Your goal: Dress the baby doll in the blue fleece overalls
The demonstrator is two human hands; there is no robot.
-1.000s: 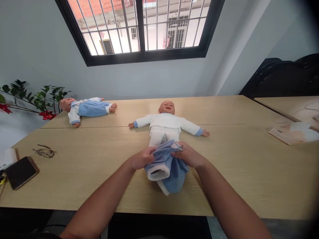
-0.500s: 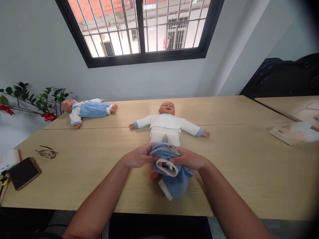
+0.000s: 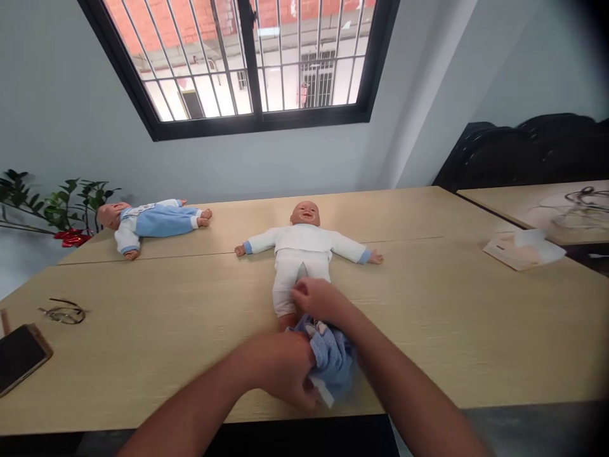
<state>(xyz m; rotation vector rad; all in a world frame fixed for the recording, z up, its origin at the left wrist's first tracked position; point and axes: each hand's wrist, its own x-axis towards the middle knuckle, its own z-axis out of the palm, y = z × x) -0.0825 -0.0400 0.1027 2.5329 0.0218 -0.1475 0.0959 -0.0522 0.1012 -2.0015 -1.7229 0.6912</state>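
Note:
A baby doll (image 3: 304, 244) in a white top with blue cuffs and white leggings lies on its back, arms spread, head toward the window. Blue doll trousers (image 3: 333, 362) with white cuffs are bunched around its lower legs. My left hand (image 3: 280, 365), slightly blurred, is closed on the trousers near the table's front edge. Over the doll's thighs, my right hand (image 3: 321, 299) has its fingers curled together; what they pinch, if anything, is hidden. My hands and the cloth cover the doll's feet.
A second doll (image 3: 164, 220) in blue and white lies at the back left, near a potted plant (image 3: 71, 203). Eyeglasses (image 3: 64, 312) and a phone (image 3: 21, 357) rest at the left. A flat package (image 3: 523, 249) lies right, with cables (image 3: 587, 206) beyond it.
Both hands held the bunched trousers together. Now my left hand has moved down toward the table's front edge, and my right hand has left the cloth for the doll's thighs.

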